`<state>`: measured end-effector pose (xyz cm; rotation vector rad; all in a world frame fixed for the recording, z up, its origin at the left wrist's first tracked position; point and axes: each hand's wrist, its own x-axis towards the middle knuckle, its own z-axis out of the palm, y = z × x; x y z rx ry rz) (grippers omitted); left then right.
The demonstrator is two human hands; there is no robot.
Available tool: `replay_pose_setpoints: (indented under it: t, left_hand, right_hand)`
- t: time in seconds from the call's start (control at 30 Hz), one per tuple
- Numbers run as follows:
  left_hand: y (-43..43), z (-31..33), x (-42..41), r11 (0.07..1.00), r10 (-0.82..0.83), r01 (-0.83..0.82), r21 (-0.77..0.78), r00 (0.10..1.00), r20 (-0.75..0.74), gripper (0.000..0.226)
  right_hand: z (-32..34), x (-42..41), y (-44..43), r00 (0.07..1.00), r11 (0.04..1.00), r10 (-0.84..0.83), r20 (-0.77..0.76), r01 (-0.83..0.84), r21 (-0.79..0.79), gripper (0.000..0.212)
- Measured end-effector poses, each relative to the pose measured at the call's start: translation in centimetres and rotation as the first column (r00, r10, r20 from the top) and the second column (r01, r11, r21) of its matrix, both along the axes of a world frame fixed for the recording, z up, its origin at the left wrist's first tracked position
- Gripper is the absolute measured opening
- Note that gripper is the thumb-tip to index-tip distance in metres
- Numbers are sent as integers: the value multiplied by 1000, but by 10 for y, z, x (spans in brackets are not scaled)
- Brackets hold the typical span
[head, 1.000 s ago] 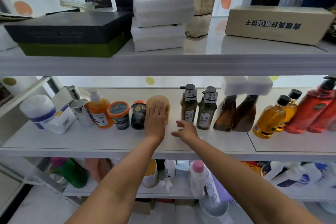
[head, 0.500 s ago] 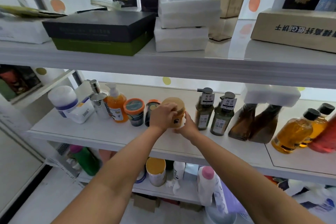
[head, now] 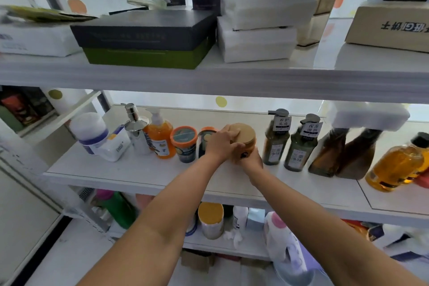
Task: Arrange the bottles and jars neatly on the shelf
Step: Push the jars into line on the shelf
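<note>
Both hands grasped the round tan jar with a wooden-looking lid [head: 242,140] on the white middle shelf [head: 144,173]: the left hand [head: 221,144] over its left side, the right hand [head: 251,160] under its near side. It stood tilted, between the dark orange-rimmed jar [head: 205,140] and the olive pump bottle [head: 276,144].

Middle shelf [head: 130,175]: three jars [head: 243,139], ten-odd bottles [head: 276,139].

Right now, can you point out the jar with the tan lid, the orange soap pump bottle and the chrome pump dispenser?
Jar with the tan lid [head: 245,133], head view, on the lid's top.
Orange soap pump bottle [head: 160,139], head view, on its orange body.
Chrome pump dispenser [head: 137,132], head view, on its silver body.
</note>
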<state>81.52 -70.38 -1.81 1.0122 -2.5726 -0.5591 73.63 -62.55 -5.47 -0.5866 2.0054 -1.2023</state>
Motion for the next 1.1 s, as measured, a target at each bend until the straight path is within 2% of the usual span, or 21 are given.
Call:
replay_pose_setpoints:
  t: [0.07, 0.2, 0.3, 0.37, 0.43, 0.47, 0.53, 0.63, 0.73, 0.8, 0.9, 1.0, 1.1]
  left_hand:
    - [1, -1, 0, 997, -45, 48, 58, 998, -44, 57]
    - [8, -1, 12, 987, -98, 114, 110, 986, -139, 53]
    - [11, -15, 42, 997, 65, -72, -25, 975, -211, 37]
    - [14, -29, 62, 983, 156, -176, -56, 952, -264, 30]
    - [14, -41, 77, 969, 245, -240, 53, 931, -271, 26]
    - [13, -46, 83, 954, 294, -263, 147, 919, -264, 24]
    - [12, -49, 90, 892, 384, -299, 338, 896, -223, 26]
    - [7, -53, 92, 754, 487, -331, 567, 862, -144, 35]
    - [0, -56, 90, 582, 594, -314, 750, 794, -128, 42]
    - [-6, -59, 90, 507, 617, -260, 822, 775, -136, 40]
    - [-6, -57, 92, 415, 573, -90, 905, 799, -183, 30]
    - [-6, -59, 97, 395, 554, -29, 918, 805, -213, 32]
    - [-8, -61, 101, 377, 564, 16, 926, 789, -243, 36]
  right_hand:
    - [7, 7, -2, 993, 991, -120, -11, 121, 60, 53]
    - [7, 21, -7, 950, 942, -310, 25, 304, 140, 41]
    - [9, 38, -12, 929, 928, -361, 85, 348, 134, 46]
    - [11, 52, -19, 889, 910, -411, 202, 385, 156, 51]
    - [6, 61, -28, 887, 923, -383, 256, 361, 131, 52]
    - [2, 64, -36, 911, 938, -344, 228, 324, 121, 55]
    - [9, 76, -42, 947, 952, -297, 125, 284, 114, 45]
    - [14, 89, -51, 954, 960, -277, 115, 271, 66, 38]
    - [9, 92, -59, 924, 943, -333, 187, 328, 59, 52]
    - [3, 89, -65, 912, 942, -334, 237, 329, 63, 59]
    - [0, 87, -71, 907, 944, -329, 262, 320, 78, 55]
    - [-4, 86, -71, 908, 955, -294, 297, 293, 49, 45]
    - [-5, 94, -61, 927, 957, -278, 251, 291, -13, 36]
